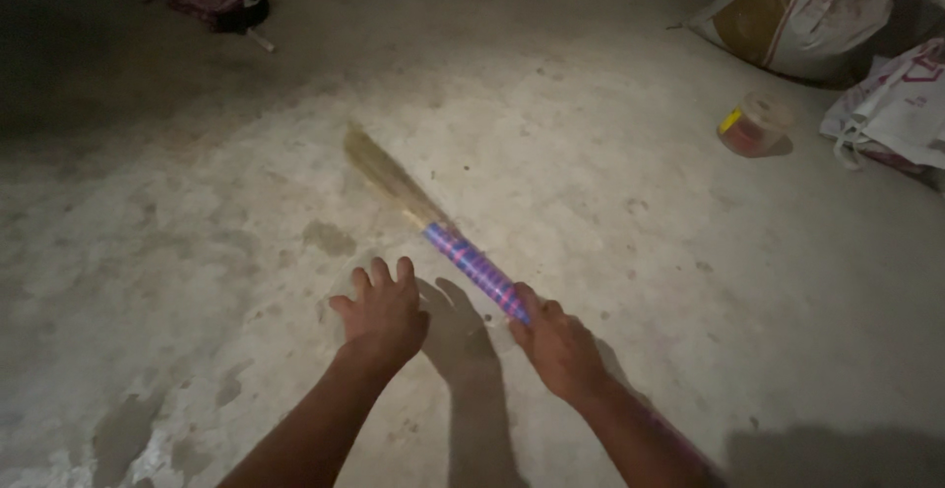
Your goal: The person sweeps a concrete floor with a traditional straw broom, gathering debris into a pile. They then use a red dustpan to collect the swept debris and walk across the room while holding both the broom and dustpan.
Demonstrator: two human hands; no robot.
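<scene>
My right hand (557, 342) grips the lower end of a grass broom's handle (474, 269), which is wrapped in purple and pink bands. The straw bristles (386, 177) stretch up and to the left over the concrete floor (610, 203). My left hand (382, 313) hovers beside the handle, palm down, fingers slightly apart, holding nothing. It casts a shadow on the floor between the two hands.
Two large woven sacks (807, 11) lie at the top right, with a white bag (901, 104) next to them. A small round container (753, 126) lies on its side nearby. A dark bundle of cloth (219, 1) sits at the top left.
</scene>
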